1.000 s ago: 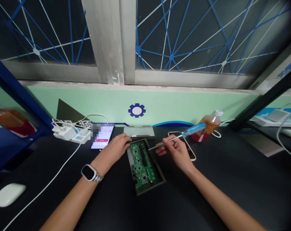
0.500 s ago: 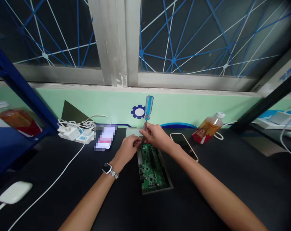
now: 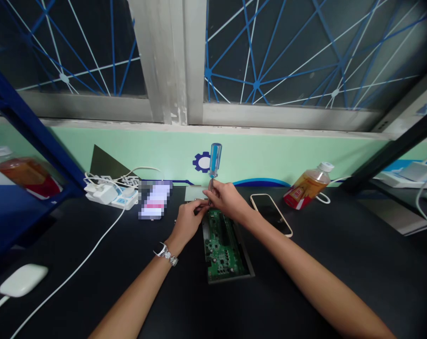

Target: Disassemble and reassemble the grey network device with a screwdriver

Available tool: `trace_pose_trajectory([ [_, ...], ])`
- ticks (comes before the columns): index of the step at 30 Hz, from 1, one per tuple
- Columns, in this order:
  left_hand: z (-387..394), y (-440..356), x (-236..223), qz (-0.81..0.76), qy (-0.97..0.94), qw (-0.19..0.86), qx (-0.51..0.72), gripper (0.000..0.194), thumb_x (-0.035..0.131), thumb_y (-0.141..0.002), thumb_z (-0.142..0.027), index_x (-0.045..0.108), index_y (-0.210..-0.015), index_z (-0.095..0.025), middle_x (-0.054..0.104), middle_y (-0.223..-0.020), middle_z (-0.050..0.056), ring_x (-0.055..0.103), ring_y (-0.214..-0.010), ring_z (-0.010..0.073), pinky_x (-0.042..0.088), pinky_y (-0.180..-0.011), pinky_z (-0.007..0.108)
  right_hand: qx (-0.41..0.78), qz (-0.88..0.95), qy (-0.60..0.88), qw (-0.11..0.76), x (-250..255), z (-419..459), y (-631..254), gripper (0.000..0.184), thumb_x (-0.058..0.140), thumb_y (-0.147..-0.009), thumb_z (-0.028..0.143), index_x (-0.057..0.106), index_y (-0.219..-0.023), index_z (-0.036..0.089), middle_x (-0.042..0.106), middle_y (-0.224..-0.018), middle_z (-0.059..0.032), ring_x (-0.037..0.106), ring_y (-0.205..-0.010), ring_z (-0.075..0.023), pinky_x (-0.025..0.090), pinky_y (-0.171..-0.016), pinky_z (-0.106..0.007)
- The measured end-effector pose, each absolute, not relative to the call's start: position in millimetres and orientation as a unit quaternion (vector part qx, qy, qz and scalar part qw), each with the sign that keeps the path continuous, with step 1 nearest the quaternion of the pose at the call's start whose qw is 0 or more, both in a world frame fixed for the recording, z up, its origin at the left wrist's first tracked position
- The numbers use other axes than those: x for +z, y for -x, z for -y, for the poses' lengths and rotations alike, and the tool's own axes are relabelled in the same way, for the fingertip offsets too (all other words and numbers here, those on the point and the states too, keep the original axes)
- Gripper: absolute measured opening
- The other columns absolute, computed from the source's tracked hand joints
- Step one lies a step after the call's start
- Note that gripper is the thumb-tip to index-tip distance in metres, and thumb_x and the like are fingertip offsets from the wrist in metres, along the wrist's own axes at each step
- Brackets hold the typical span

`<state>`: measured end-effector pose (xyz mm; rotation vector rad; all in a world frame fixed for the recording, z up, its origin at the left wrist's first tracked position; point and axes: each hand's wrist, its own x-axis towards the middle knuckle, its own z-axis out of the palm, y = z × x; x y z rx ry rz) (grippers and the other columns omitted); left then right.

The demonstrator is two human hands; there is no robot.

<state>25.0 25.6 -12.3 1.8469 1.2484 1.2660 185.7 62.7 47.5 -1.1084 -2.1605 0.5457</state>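
A screwdriver [image 3: 215,160] with a clear blue handle stands nearly upright over the far end of a green circuit board [image 3: 220,249]. My right hand [image 3: 227,197] is closed around its shaft, below the handle. The tip is hidden behind the fingers. My left hand [image 3: 189,217], with a watch [image 3: 160,249] on the wrist, is closed in a pinch right beside the tip; whatever its fingertips hold is too small to make out. The board sits in a shallow metal frame [image 3: 231,281] lying on the black desk.
Left of the hands lie a lit phone [image 3: 156,200] and a white power strip [image 3: 119,197] with cables. To the right are a dark phone [image 3: 272,214] in a pale case and a drink bottle [image 3: 307,186]. A white charger [image 3: 22,281] rests at the near left.
The screwdriver handle has tilted slightly to the left. Both hands stay at the far end of the board, the left wrist having turned and shifted a little. The view has moved slightly.
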Motion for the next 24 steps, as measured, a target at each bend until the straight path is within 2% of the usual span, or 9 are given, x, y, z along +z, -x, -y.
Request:
trace_pose_trajectory([
  [11, -27, -25, -17, -0.474, -0.69, 0.274, 0.472, 0.012, 0.063, -0.09, -0.022, 0.073, -0.096, -0.021, 0.079, -0.094, 0.005, 0.074, -0.085, 0.022, 0.057, -0.081, 0.034, 0.212, 0.84, 0.412, 0.284, 55, -60, -189, 0.012, 0.055, -0.095, 0.026, 0.055, -0.085, 0.019, 0.066, -0.068, -0.0024, 0.06, -0.062, -0.0149, 0.038, -0.059, -0.024],
  [16, -26, -27, -18, -0.472, -0.705, 0.253, 0.466, 0.019, 0.06, -0.091, -0.019, 0.073, -0.105, -0.02, 0.078, -0.1, 0.006, 0.073, -0.088, 0.0218, 0.056, -0.083, 0.032, 0.183, 0.856, 0.412, 0.252, 58, -60, -192, 0.01, 0.055, -0.095, 0.028, 0.059, -0.09, 0.019, 0.07, -0.079, -0.0042, 0.062, -0.068, -0.0158, 0.038, -0.061, -0.026],
  [20, -27, -29, -21, -0.465, -0.702, 0.255, 0.476, 0.019, 0.06, -0.092, -0.019, 0.075, -0.104, -0.019, 0.078, -0.1, 0.006, 0.073, -0.087, 0.0223, 0.056, -0.08, 0.031, 0.172, 0.831, 0.43, 0.308, 61, -59, -189, 0.023, 0.058, -0.092, 0.043, 0.057, -0.095, 0.02, 0.069, -0.081, -0.0031, 0.062, -0.068, -0.0162, 0.04, -0.062, -0.028],
  [24, -28, -30, -24, -0.466, -0.689, 0.258, 0.491, 0.02, 0.061, -0.092, -0.02, 0.075, -0.106, -0.02, 0.079, -0.1, 0.006, 0.074, -0.089, 0.0227, 0.056, -0.082, 0.032, 0.151, 0.786, 0.447, 0.399, 71, -58, -184, 0.036, 0.058, -0.089, 0.055, 0.048, -0.08, 0.022, 0.062, -0.069, -0.0006, 0.058, -0.062, -0.0148, 0.04, -0.06, -0.028],
])
